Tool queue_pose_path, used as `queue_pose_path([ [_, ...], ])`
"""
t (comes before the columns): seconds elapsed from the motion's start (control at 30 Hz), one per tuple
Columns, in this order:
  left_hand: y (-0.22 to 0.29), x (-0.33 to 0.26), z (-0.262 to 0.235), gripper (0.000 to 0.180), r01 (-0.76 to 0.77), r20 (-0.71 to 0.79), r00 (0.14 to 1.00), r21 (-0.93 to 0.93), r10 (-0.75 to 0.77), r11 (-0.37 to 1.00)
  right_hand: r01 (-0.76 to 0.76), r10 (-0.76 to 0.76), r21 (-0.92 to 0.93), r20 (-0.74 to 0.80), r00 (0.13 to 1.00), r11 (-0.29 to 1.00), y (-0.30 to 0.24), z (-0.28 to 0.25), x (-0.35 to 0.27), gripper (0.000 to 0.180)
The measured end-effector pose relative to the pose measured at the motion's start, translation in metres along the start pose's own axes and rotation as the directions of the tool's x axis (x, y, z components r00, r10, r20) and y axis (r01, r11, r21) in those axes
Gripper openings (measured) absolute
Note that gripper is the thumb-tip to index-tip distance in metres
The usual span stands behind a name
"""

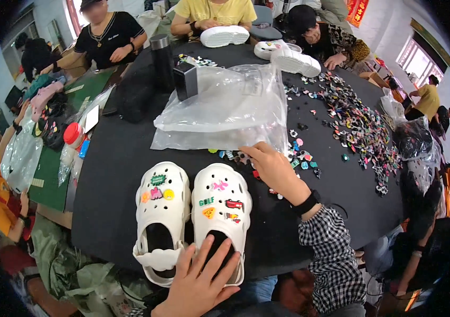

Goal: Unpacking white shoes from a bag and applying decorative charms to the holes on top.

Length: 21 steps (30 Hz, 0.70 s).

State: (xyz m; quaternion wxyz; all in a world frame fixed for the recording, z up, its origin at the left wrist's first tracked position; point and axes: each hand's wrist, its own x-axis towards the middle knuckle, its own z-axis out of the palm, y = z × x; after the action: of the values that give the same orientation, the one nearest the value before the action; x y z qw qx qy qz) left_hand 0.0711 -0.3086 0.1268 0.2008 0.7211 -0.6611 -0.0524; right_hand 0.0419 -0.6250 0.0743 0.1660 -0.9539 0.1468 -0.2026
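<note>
Two white clogs lie side by side on the black tabletop, toes pointing away from me. My left hand is spread over the heel and opening of the right clog. That clog bears several charms: a pink one, green lettering, a red vehicle and a pizza slice. The left clog carries a green badge, a purple-pink letter and a yellow face. My right hand stretches its fingers to a few loose charms at the near edge of a clear plastic bag. Nothing shows held in it; its thumb is hidden.
A large heap of colourful charms spreads over the right of the table. Beyond the bag stand a dark bottle and a black box. Across the table, co-workers sit near more white clogs. A green-topped table adjoins at left.
</note>
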Motion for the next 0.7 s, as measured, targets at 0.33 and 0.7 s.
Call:
queue_pose_path([
  [0.33,-0.001,-0.004,0.006,0.052,0.026,-0.056,0.998,0.017,-0.025,1.0,0.14,-0.152,-0.206,-0.043,0.987,0.969,0.001,0.031,0.008,0.029],
  [0.7,-0.003,0.007,0.01,0.044,-0.071,-0.142,0.989,-0.153,0.05,0.986,-0.05,0.102,0.244,-0.207,0.973,0.969,0.009,0.023,0.0,0.022],
])
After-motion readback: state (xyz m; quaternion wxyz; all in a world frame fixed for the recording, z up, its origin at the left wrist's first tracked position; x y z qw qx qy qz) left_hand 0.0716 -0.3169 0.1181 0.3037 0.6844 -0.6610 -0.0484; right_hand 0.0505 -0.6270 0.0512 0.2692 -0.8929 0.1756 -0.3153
